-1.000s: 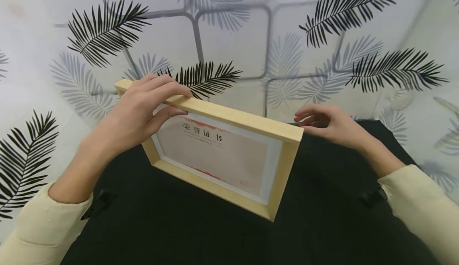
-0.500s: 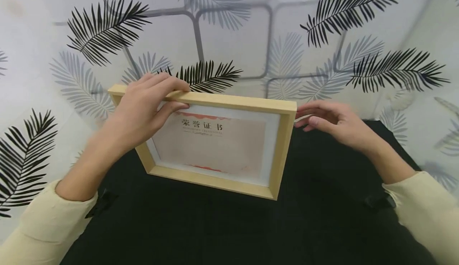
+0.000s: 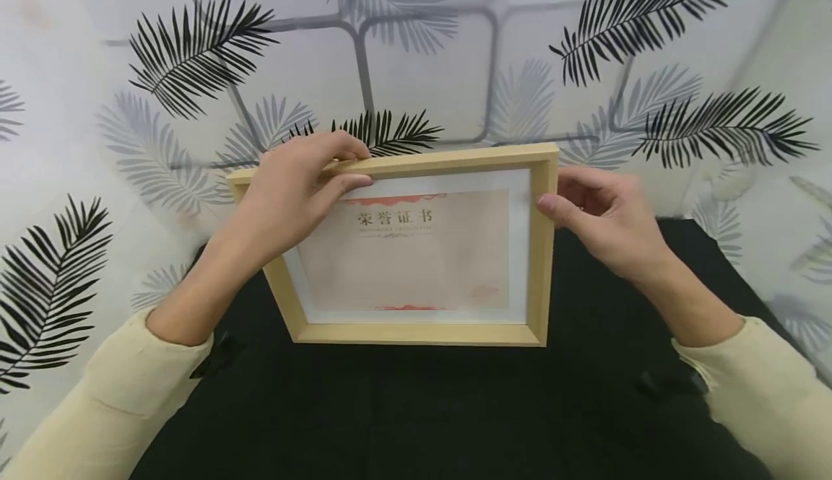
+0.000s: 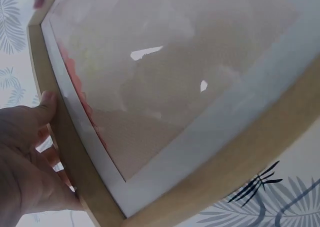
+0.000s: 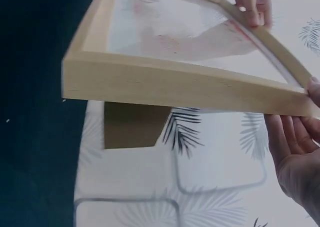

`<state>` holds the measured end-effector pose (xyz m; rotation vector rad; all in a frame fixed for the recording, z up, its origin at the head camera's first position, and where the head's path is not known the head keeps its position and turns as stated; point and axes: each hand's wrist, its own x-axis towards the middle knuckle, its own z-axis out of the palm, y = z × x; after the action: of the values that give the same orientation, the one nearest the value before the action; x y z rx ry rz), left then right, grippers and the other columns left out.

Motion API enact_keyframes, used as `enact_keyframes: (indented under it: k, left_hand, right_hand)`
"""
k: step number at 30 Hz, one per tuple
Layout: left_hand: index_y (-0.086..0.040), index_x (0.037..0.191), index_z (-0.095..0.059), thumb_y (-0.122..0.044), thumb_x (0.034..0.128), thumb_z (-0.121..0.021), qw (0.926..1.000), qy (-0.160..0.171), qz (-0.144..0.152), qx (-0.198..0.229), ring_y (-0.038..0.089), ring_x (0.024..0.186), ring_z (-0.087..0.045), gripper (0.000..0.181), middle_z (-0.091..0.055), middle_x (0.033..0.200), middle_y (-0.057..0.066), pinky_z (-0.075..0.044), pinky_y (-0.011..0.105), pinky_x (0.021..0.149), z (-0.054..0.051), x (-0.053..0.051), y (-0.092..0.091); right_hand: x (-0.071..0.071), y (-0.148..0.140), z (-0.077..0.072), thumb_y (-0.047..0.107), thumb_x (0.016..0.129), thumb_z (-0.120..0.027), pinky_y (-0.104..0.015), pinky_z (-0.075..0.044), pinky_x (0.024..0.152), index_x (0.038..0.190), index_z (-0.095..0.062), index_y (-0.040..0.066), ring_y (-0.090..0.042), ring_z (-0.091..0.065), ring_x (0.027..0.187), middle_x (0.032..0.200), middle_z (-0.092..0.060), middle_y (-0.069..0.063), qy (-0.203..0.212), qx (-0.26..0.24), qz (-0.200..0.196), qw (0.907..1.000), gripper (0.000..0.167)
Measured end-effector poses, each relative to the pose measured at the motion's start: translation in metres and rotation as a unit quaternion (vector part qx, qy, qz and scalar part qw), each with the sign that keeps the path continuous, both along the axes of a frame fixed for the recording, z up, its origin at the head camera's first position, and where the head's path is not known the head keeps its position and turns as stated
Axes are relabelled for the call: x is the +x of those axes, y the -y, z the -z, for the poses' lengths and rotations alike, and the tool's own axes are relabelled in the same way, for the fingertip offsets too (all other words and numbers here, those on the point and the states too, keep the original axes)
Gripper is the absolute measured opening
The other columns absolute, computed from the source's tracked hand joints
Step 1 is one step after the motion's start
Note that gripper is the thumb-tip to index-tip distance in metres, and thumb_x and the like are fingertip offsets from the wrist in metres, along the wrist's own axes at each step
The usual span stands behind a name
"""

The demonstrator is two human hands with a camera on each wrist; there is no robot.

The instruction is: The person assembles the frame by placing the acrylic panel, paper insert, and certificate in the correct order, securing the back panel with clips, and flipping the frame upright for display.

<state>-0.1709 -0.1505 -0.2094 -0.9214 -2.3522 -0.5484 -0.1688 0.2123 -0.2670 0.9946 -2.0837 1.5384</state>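
Observation:
A light wooden picture frame [image 3: 416, 333] is held up, tilted, with its front towards me. Behind its clear pane lies a certificate [image 3: 403, 271] with red borders and a white mat around it. My left hand [image 3: 289, 188] grips the top rail near the left end, thumb in front. At the upper right corner, my right hand [image 3: 614, 220] pinches the side rail, its thumb on the front and the fingers partly hidden behind. The right wrist view shows a brown flap [image 5: 135, 127] sticking out behind the frame.
A black cloth [image 3: 416, 408] covers the surface below the frame. Behind stands a pale backdrop [image 3: 429, 68] printed with dark and grey leaves. The frame's pane throws bright reflections in the left wrist view.
The frame has turned from slanting down at the right to nearly level, its right end rising. My right hand, earlier beside the corner, now grips it. The left hand keeps its hold, shifting slightly right.

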Motion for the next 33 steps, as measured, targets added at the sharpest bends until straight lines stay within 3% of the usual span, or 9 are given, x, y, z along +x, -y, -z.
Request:
enact_keyframes:
  k: [8, 13, 15, 18, 21, 24, 26, 29, 33]
  left_hand:
    - [-0.005, 0.116, -0.067, -0.02, 0.0883, -0.083, 0.9982, 0.016, -0.005, 0.058, 0.022, 0.104, -0.063, 0.035, -0.07, 0.105, 0.007, -0.046, 0.042, 0.09, 0.009, -0.014, 0.015]
    - [0.0, 0.138, -0.054, -0.014, 0.0886, -0.082, 0.9887, 0.04, -0.035, 0.14, 0.033, 0.123, -0.052, 0.059, -0.06, 0.129, 0.016, -0.035, 0.051, 0.107, 0.03, -0.012, 0.045]
    - [-0.001, 0.146, -0.044, -0.012, 0.0924, -0.078, 0.9767, 0.102, -0.044, 0.183, 0.036, 0.126, -0.049, 0.064, -0.054, 0.136, 0.018, -0.037, 0.054, 0.107, 0.042, -0.007, 0.06]
    - [-0.002, 0.153, -0.031, -0.016, 0.1012, -0.066, 0.949, 0.23, -0.026, 0.214, 0.038, 0.127, -0.05, 0.065, -0.05, 0.142, 0.021, -0.043, 0.055, 0.104, 0.063, -0.001, 0.08]
    - [-0.001, 0.154, -0.029, -0.018, 0.1085, -0.052, 0.9203, 0.328, 0.045, 0.209, 0.036, 0.122, -0.057, 0.054, -0.052, 0.139, 0.024, -0.051, 0.044, 0.098, 0.085, 0.002, 0.088]
    - [0.0, 0.153, -0.032, -0.016, 0.1114, -0.043, 0.9038, 0.362, 0.107, 0.202, 0.031, 0.113, -0.064, 0.046, -0.057, 0.131, 0.022, -0.057, 0.036, 0.087, 0.099, 0.002, 0.083]
    - [0.001, 0.149, -0.037, -0.017, 0.1118, -0.042, 0.905, 0.355, 0.116, 0.204, 0.029, 0.107, -0.066, 0.042, -0.06, 0.124, 0.021, -0.059, 0.038, 0.082, 0.101, 0.004, 0.078]
    - [0.002, 0.145, -0.042, -0.021, 0.1115, -0.044, 0.9174, 0.331, 0.088, 0.202, 0.029, 0.098, -0.068, 0.041, -0.062, 0.117, 0.02, -0.061, 0.037, 0.074, 0.102, 0.004, 0.072]
    - [0.003, 0.141, -0.047, -0.021, 0.1108, -0.047, 0.9214, 0.322, 0.063, 0.208, 0.031, 0.093, -0.07, 0.039, -0.063, 0.111, 0.021, -0.061, 0.037, 0.069, 0.107, 0.0, 0.068]
  right_hand:
    - [-0.005, 0.0, 0.006, -0.014, 0.094, -0.063, -0.031, -0.06, 0.066, 0.123, -0.067, -0.01, -0.023, -0.073, 0.081, 0.104, -0.07, -0.02, 0.042, -0.034, -0.047, 0.9974, 0.03]
    - [-0.004, -0.016, 0.015, -0.016, 0.095, -0.059, -0.032, -0.06, 0.067, 0.125, -0.064, -0.013, -0.021, -0.073, 0.086, 0.108, -0.07, -0.017, 0.071, -0.048, -0.034, 0.9957, 0.03]
    - [-0.004, -0.024, 0.019, -0.015, 0.096, -0.059, -0.031, -0.06, 0.068, 0.126, -0.063, -0.013, -0.019, -0.073, 0.086, 0.109, -0.07, -0.014, 0.071, -0.046, -0.031, 0.9959, 0.031]
    - [-0.004, -0.034, 0.024, -0.015, 0.097, -0.058, -0.03, -0.059, 0.069, 0.127, -0.062, -0.014, -0.017, -0.072, 0.087, 0.11, -0.071, -0.011, 0.077, -0.05, -0.017, 0.9956, 0.031]
    - [-0.002, -0.042, 0.028, -0.017, 0.098, -0.054, -0.029, -0.059, 0.072, 0.129, -0.06, -0.015, -0.019, -0.071, 0.091, 0.113, -0.07, -0.013, 0.091, -0.08, -0.035, 0.992, 0.032]
    - [-0.003, -0.045, 0.03, -0.017, 0.099, -0.051, -0.03, -0.059, 0.074, 0.132, -0.057, -0.016, -0.022, -0.07, 0.095, 0.116, -0.068, -0.017, 0.11, -0.109, -0.056, 0.9863, 0.033]
    - [-0.005, -0.045, 0.031, -0.016, 0.1, -0.05, -0.031, -0.059, 0.074, 0.132, -0.057, -0.016, -0.023, -0.07, 0.096, 0.116, -0.068, -0.018, 0.122, -0.119, -0.057, 0.9838, 0.033]
    - [-0.01, -0.044, 0.033, -0.015, 0.1, -0.05, -0.032, -0.059, 0.073, 0.131, -0.057, -0.017, -0.024, -0.07, 0.095, 0.114, -0.068, -0.019, 0.132, -0.122, -0.057, 0.9822, 0.032]
    - [-0.019, -0.045, 0.039, -0.014, 0.1, -0.05, -0.033, -0.06, 0.073, 0.132, -0.057, -0.016, -0.024, -0.071, 0.095, 0.112, -0.068, -0.019, 0.144, -0.115, -0.064, 0.9807, 0.032]
